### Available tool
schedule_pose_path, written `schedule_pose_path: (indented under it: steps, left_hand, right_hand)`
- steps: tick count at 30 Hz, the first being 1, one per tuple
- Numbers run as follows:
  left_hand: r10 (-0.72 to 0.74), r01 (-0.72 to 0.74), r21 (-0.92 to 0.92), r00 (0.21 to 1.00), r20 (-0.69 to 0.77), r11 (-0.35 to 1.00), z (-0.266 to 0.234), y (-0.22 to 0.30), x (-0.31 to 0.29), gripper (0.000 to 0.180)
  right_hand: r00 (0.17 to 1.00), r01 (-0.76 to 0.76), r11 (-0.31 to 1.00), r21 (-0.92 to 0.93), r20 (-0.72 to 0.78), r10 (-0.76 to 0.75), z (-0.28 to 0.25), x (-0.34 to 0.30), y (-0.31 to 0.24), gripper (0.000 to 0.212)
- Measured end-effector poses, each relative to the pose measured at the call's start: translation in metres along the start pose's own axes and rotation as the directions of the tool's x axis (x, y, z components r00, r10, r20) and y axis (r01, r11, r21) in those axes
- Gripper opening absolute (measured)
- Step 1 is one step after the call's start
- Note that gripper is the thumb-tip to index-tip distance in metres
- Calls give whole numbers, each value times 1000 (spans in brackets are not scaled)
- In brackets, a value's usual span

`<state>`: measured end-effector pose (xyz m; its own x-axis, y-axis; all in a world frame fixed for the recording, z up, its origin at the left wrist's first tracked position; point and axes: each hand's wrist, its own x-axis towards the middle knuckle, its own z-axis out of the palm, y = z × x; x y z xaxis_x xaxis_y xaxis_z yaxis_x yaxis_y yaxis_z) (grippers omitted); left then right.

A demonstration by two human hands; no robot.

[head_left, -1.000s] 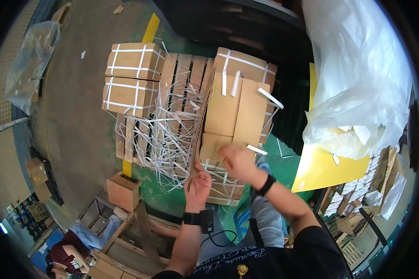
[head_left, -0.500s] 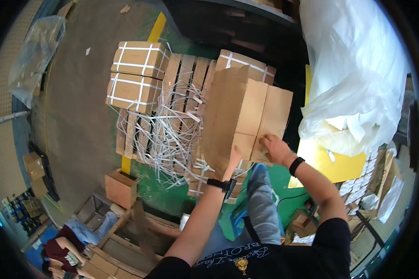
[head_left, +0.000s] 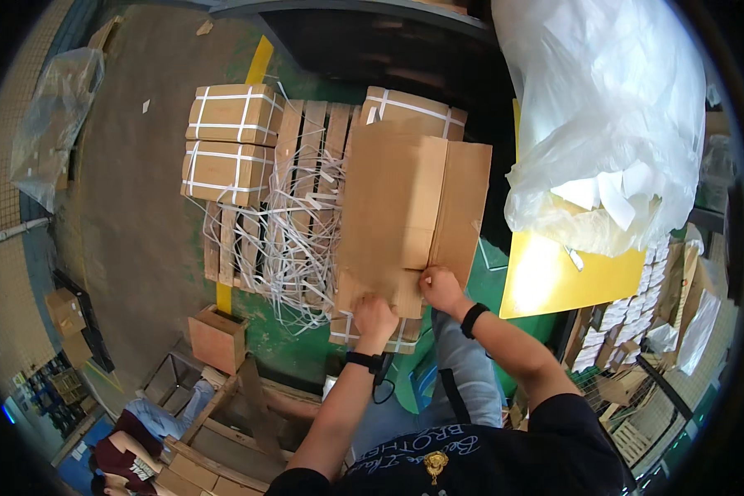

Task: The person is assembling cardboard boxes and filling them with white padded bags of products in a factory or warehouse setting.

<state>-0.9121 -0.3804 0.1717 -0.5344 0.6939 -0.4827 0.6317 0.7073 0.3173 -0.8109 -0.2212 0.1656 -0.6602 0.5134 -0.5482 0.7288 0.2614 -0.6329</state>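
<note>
A large flattened brown cardboard box (head_left: 409, 207) stands raised in front of me, its flaps spread. My left hand (head_left: 375, 317) grips its lower edge. My right hand (head_left: 441, 288) pinches the bottom edge a little to the right. Behind the cardboard lies a wooden pallet (head_left: 298, 157) covered with a tangle of cut white plastic straps (head_left: 285, 240). Two strapped cartons (head_left: 233, 116) sit stacked at the pallet's left end, and another strapped carton (head_left: 413, 109) shows above the raised cardboard.
A big clear plastic bag (head_left: 612, 124) bulges over a yellow bin (head_left: 554, 281) at the right. A small wooden crate (head_left: 217, 337) stands on the green floor below the pallet. Another person (head_left: 153, 426) crouches at the lower left beside wooden frames.
The cardboard box was lifted off the pallet, opened out and now hangs lower, with both hands shifted down to its bottom edge.
</note>
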Motion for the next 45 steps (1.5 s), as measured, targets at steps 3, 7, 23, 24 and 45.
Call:
schedule_pose_path:
  steps: [3, 7, 23, 24, 45]
  left_hand:
    - [-385, 373, -480, 920, 78, 794, -4, 8, 13, 28]
    - [-249, 207, -262, 959, -137, 943, -31, 17, 34, 35]
    - [-389, 26, -842, 894, -222, 539, -84, 11, 83, 43]
    - [-388, 178, -615, 894, -226, 768, -80, 9, 84, 38]
    - [123, -323, 547, 921, 370, 772, -45, 2, 65, 53]
  right_hand:
    - [951, -254, 961, 111, -155, 269, 11, 5, -2, 26]
    - [749, -600, 728, 331, -87, 657, 18, -3, -7, 39]
    - [537, -608, 301, 735, 101, 838, 77, 18, -4, 63]
    - [544, -536, 322, 780, 28, 838, 78, 17, -4, 71]
    - [603, -338, 230, 912, 22, 798, 116, 25, 42, 35]
